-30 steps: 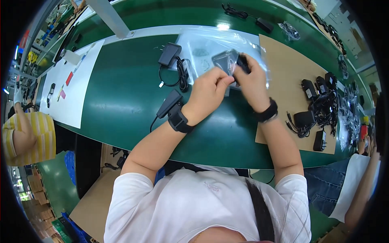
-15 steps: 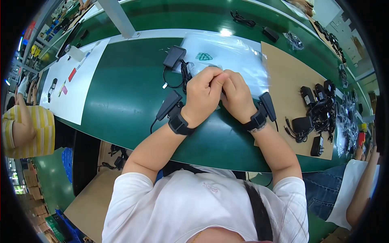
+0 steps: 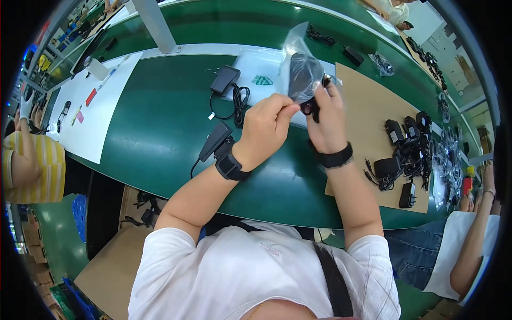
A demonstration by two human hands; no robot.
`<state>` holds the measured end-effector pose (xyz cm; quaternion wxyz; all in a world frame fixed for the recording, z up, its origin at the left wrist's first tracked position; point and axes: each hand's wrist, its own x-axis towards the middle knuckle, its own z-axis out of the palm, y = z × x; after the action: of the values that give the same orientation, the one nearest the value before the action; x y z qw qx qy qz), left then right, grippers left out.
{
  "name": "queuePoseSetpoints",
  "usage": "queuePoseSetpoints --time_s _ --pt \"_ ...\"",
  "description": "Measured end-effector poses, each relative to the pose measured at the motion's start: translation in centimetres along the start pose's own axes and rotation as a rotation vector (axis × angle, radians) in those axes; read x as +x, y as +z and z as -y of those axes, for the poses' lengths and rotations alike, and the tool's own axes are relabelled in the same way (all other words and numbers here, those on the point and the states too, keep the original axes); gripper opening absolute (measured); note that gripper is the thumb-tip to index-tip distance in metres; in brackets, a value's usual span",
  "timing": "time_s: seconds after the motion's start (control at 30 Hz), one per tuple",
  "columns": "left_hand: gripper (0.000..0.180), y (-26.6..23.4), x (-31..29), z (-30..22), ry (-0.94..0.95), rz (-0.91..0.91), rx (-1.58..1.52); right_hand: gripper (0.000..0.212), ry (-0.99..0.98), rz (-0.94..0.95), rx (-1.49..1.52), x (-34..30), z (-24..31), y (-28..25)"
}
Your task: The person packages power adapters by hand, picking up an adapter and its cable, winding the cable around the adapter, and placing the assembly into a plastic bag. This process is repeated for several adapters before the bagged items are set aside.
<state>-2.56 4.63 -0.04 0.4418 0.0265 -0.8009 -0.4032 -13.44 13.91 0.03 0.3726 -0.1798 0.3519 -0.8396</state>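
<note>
Both hands, left hand [image 3: 265, 124] & right hand [image 3: 325, 118], grip clear bag [image 3: 300, 69] w/ black adapter [image 3: 305, 79].

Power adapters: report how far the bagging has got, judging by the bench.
Done: bagged adapters seem heaped at the bench's far right edge. In hand: left hand and right hand hold a clear plastic bag with a black adapter inside, raised over the green bench. Left: a pile of loose adapters on the cardboard sheet and another loose adapter further left.

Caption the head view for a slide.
Both hands, left hand and right hand, hold a clear plastic bag with a black adapter inside above the green table.
</note>
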Motion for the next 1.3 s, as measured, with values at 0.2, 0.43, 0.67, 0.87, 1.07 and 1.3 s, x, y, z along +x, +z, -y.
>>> queuePoseSetpoints --time_s 0.2,0.43,0.67,0.87,1.07,1.3 --pt "0.009 -0.4 0.3 -0.5 0.135 -0.185 -0.013 0.039 -1.006 0.213 -1.346 -1.3 -2.5 0.6" --pt "0.006 -0.2 0.5 0.7 0.218 0.094 0.202 0.035 -0.634 0.080 -1.475 -0.3 -1.2 0.1" --pt "0.006 -1.2 1.6 -0.5 0.227 0.182 0.355 0.031 0.235 -0.093 -0.228 -0.5 0.1 1.1" --pt "0.010 -2.7 1.9 -0.7 0.008 0.267 0.177 0.038 0.175 -0.050 -0.381 -0.2 1.9 0.6" --pt "0.018 -4.2 2.5 -1.2 -0.034 0.427 0.197 0.043 0.341 0.061 -0.412 0.4 2.4 -0.2" --pt "0.018 -2.9 1.8 2.2 -0.110 0.231 0.332 0.052 0.182 -0.040 -0.462 0.3 2.9 0.1"
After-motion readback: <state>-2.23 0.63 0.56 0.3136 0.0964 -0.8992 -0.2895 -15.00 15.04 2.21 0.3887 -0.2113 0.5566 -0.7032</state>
